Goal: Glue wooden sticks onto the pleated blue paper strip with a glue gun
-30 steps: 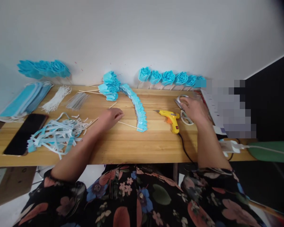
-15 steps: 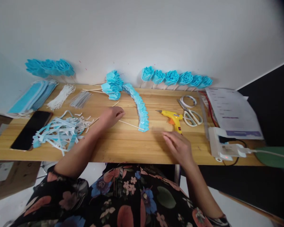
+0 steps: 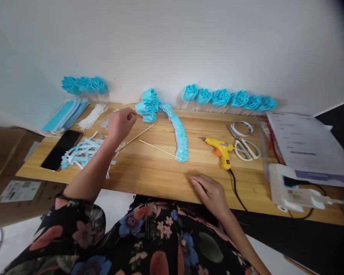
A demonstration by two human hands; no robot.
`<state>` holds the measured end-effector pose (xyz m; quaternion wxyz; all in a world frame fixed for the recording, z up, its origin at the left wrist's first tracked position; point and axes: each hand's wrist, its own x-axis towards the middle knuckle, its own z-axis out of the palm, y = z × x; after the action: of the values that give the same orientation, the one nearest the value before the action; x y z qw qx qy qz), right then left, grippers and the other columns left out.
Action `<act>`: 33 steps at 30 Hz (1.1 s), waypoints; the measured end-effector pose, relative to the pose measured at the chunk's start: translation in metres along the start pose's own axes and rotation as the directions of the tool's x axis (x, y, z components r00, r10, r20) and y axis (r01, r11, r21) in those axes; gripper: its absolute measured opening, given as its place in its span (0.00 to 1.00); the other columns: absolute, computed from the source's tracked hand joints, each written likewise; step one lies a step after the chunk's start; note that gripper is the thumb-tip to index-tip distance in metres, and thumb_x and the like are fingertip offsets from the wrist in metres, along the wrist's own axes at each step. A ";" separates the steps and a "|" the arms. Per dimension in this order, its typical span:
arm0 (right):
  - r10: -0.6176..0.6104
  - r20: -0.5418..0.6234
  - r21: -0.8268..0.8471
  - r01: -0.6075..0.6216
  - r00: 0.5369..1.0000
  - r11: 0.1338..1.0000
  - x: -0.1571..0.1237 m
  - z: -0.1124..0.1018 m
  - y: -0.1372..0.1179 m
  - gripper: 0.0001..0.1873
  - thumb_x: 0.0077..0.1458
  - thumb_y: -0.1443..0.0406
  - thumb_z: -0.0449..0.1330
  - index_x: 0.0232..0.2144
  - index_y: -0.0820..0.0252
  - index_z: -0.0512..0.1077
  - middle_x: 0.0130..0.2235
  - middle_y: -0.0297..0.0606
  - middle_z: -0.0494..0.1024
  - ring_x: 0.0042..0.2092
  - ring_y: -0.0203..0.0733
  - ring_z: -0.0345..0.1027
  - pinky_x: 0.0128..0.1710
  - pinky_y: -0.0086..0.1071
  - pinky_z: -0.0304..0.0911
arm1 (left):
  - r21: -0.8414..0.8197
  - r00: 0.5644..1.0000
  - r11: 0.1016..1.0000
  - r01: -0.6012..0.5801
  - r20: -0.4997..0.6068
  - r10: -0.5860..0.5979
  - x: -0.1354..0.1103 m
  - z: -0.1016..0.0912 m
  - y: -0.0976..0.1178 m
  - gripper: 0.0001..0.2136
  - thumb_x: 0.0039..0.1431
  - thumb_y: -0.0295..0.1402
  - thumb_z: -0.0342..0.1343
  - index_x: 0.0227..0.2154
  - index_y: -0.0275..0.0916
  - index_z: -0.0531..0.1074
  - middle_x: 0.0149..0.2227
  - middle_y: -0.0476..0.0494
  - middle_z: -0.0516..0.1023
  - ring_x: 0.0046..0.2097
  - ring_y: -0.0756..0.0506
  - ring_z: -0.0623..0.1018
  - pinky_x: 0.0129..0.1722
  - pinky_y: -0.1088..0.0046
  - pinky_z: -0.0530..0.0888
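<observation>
My left hand is raised over the wooden table, its fingers pinched on the end of a thin wooden stick beside a cluster of folded blue pieces. A curved row of blue folded pieces runs from that cluster toward me. Two more sticks lie loose on the table between them. My right hand rests flat near the table's front edge, fingers stretched out and holding nothing.
A yellow glue gun, white scissors and a tape roll lie to the right. Blue paper roses line the wall. Papers and a power strip are at far right. At left are cut scraps, a phone and masks.
My right hand left the scissors and came down flat near the front edge. My left hand lifted off the stick on the table and reached back toward the blue cluster.
</observation>
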<state>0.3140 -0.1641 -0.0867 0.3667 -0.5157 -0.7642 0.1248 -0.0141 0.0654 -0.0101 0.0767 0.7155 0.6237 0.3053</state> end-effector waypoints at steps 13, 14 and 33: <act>-0.006 0.009 -0.006 0.006 1.000 1.000 0.002 -0.002 -0.001 0.13 0.73 0.65 0.57 0.39 0.59 0.80 0.35 0.40 0.86 0.34 0.43 0.82 0.34 0.33 0.72 | 0.048 0.999 0.998 0.040 0.014 -0.041 0.008 0.034 -0.006 0.13 0.62 0.33 0.58 0.45 0.39 0.82 0.29 0.45 0.79 0.33 0.43 0.74 0.32 0.70 0.58; -0.008 0.008 -0.008 0.008 1.000 1.000 0.002 -0.002 -0.001 0.13 0.73 0.64 0.57 0.39 0.59 0.80 0.34 0.40 0.85 0.34 0.43 0.82 0.34 0.33 0.72 | 0.047 0.999 0.998 0.042 0.010 -0.043 0.008 0.035 -0.006 0.12 0.62 0.33 0.58 0.45 0.39 0.82 0.29 0.45 0.79 0.33 0.43 0.74 0.32 0.70 0.58; 0.004 0.014 -0.006 -0.004 1.000 1.000 0.000 -0.001 0.002 0.12 0.73 0.65 0.57 0.39 0.59 0.81 0.37 0.43 0.87 0.37 0.45 0.83 0.36 0.33 0.74 | -0.345 0.989 0.937 0.057 -0.111 -0.101 0.019 0.063 -0.035 0.35 0.48 0.26 0.69 0.60 0.40 0.66 0.40 0.48 0.78 0.31 0.50 0.72 0.35 0.73 0.69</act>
<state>0.3159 -0.1636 -0.0876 0.3594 -0.5172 -0.7663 0.1270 -0.0099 0.1077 -0.0712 0.1720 0.6447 0.5934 0.4502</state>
